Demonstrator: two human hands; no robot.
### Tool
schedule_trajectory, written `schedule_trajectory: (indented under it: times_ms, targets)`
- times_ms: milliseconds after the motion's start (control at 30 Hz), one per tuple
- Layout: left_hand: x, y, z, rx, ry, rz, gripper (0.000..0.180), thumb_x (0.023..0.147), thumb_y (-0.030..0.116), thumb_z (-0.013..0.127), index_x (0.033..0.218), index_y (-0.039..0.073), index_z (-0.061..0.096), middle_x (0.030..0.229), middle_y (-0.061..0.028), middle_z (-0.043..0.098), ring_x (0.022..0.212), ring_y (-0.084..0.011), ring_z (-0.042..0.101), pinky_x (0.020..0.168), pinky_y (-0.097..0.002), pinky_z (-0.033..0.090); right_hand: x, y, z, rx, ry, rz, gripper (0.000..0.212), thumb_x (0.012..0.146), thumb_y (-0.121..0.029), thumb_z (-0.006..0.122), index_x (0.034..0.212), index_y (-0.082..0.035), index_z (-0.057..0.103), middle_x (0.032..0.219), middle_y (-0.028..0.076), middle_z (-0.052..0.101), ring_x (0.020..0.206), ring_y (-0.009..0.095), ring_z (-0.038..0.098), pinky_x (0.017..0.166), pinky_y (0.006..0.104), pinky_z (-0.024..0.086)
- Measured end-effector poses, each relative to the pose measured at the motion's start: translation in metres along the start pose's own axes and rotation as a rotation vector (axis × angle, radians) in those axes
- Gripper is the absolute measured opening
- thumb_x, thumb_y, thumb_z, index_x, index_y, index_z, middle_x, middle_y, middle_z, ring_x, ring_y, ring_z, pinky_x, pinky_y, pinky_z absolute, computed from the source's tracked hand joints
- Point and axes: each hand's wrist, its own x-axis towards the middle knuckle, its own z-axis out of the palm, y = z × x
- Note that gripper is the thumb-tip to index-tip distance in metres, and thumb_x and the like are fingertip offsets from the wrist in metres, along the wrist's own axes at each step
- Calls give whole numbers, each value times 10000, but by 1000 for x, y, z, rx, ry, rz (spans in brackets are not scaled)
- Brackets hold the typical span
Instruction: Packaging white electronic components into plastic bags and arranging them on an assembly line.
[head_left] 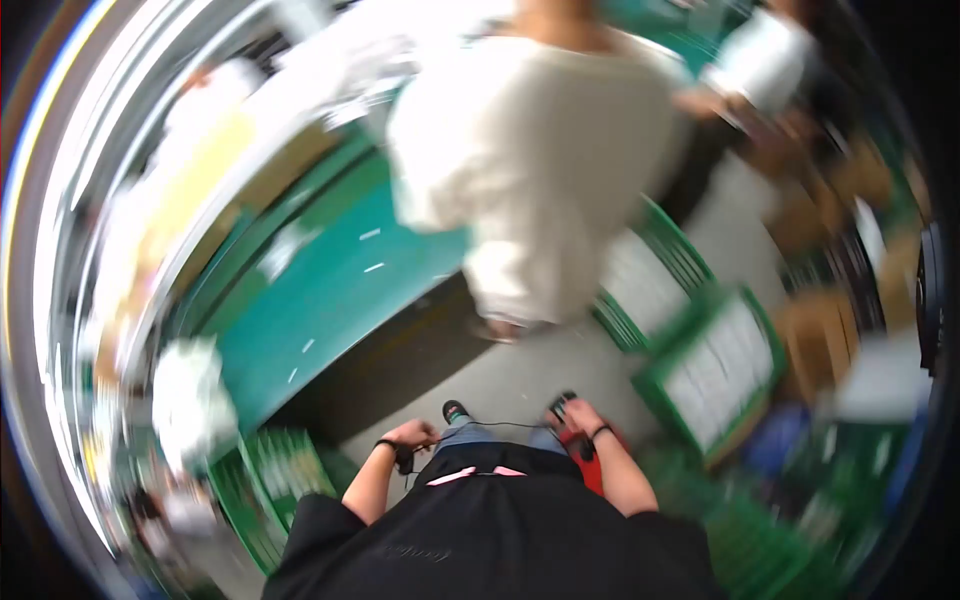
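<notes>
My left hand [412, 434] is in front of my waist, its fingers curled inward; whether anything is in them is too small to make out. My right hand [582, 416] hangs beside my right shoe [560, 403] in this view, its fingers smeared. A thin black cord [500, 424] spans the gap between my hands, sagging slightly. Both wrists wear dark bands, with a small black device [404, 459] below the left one and another [587, 448] at the right. Something red [592, 472] shows beneath my right forearm.
Ahead stands a person in a pale shirt [545, 160], beside a long green worktable [330, 290] on the left. Green crates [715, 375] and cardboard boxes [815, 335] fill the right. A white bag [192, 400] and a green crate [285, 465] are at left. Another person [765, 60] is far right.
</notes>
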Motion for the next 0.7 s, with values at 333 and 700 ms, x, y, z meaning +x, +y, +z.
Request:
schedule_trajectory:
  times_ms: [333,700]
  targets:
    - [-66,-201,23,-375,433,20,259,901,112,685,1142,22,715,948,-88,745,833,-169,714,697,-341,594,105,-108,224,-568,-153,243,143,982,-200,613,1010,-68,657,821,73,685,648,174,664,568,344,590]
    - [-241,-268,-230,-361,1118,314,382,926,237,683,1220,-6,655,1167,-206,714,1127,-327,687,990,-413,540,151,-205,546,-832,-501,51,189,1022,-224,612,1108,-64,667,902,55,697,728,124,659,628,293,576]
